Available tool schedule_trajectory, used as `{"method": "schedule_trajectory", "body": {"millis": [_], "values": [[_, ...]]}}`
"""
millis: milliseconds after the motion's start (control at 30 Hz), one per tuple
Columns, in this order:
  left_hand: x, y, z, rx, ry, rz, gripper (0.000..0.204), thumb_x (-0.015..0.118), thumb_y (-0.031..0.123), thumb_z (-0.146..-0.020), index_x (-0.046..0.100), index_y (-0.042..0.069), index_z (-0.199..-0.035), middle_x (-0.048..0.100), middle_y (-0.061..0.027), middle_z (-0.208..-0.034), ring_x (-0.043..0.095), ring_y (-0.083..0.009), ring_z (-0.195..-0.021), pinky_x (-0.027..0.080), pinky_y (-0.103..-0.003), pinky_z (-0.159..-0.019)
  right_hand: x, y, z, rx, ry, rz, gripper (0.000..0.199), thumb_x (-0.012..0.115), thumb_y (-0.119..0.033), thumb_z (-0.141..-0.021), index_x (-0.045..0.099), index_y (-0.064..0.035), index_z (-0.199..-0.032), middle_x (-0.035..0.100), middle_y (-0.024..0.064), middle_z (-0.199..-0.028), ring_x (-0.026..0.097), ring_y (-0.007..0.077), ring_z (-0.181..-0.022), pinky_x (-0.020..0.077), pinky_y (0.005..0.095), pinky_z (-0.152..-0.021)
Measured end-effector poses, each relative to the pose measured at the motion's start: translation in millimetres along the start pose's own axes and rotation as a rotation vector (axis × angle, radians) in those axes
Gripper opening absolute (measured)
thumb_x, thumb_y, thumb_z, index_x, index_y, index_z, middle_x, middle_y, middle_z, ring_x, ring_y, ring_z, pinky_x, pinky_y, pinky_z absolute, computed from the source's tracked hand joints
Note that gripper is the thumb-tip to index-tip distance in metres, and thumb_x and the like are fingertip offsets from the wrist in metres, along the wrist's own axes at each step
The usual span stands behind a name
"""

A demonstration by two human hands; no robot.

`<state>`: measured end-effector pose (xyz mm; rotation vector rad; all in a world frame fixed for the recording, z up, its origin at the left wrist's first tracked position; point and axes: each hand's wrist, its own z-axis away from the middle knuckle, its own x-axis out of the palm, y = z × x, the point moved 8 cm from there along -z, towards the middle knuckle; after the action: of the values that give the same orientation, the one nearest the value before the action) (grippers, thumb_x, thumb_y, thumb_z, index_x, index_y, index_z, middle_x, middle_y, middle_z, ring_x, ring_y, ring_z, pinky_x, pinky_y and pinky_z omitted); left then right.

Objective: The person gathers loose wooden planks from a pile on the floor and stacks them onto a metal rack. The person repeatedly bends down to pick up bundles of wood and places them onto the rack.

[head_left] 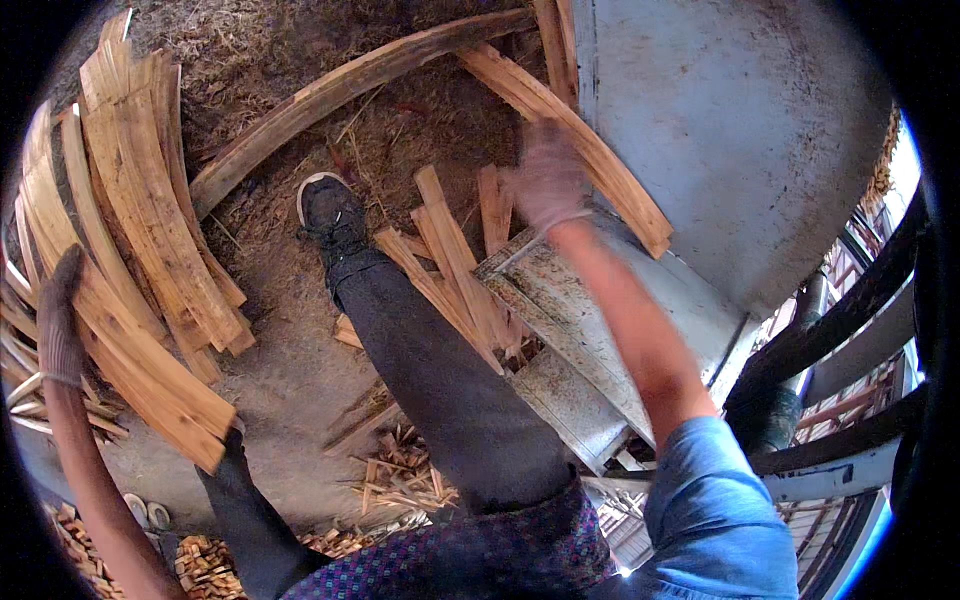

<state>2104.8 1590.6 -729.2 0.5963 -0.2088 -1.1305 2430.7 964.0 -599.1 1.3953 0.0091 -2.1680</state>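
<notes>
At the far left, my left hand, in a dark knit glove, grips the outer edge of a pale wooden board. The board's near end overlaps my left shoe. Beside it lies a pile of similar rough boards. My right hand, in a light glove, is at a slanted wooden board next to a grey metal panel. Motion smears its fingers, so its grip on that board is unclear.
A long weathered timber crosses the dirt floor beyond my right shoe. Short wood pieces lean by a metal machine bed. Wood scraps lie near my legs. Dark bars stand at the right.
</notes>
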Motion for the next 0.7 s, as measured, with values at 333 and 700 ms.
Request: {"method": "schedule_trajectory", "body": {"millis": [333,700], "values": [[81.5,7.5,6.9,0.378,0.366,-0.708,0.075,0.073,0.042,-0.093,0.050,0.001,-0.153,0.063,-0.0200,-0.140,0.062,-0.0296,-0.124,0.045,-0.039,-0.107,48.0,122.6,21.0,0.086,-0.676,0.040,0.049,0.072,-0.033,-0.089,0.060,-0.0034,-0.126,0.069,0.0189,-0.109,0.068,0.0391,-0.097,0.0549,0.0476,-0.089],[7.8,-46.4,31.9,0.201,0.283,-0.466,0.085,0.069,0.051,-0.095,0.043,-0.003,-0.157,0.049,-0.0239,-0.158,0.045,-0.0334,-0.148,0.033,-0.040,-0.122,-86.5,-60.7,108.8,0.356,-0.440,-1.093,0.030,0.069,-0.030,-0.094,0.069,-0.0025,-0.107,0.066,0.0055,-0.092,0.062,0.0144,-0.080,0.0513,0.0318,-0.072]]}}
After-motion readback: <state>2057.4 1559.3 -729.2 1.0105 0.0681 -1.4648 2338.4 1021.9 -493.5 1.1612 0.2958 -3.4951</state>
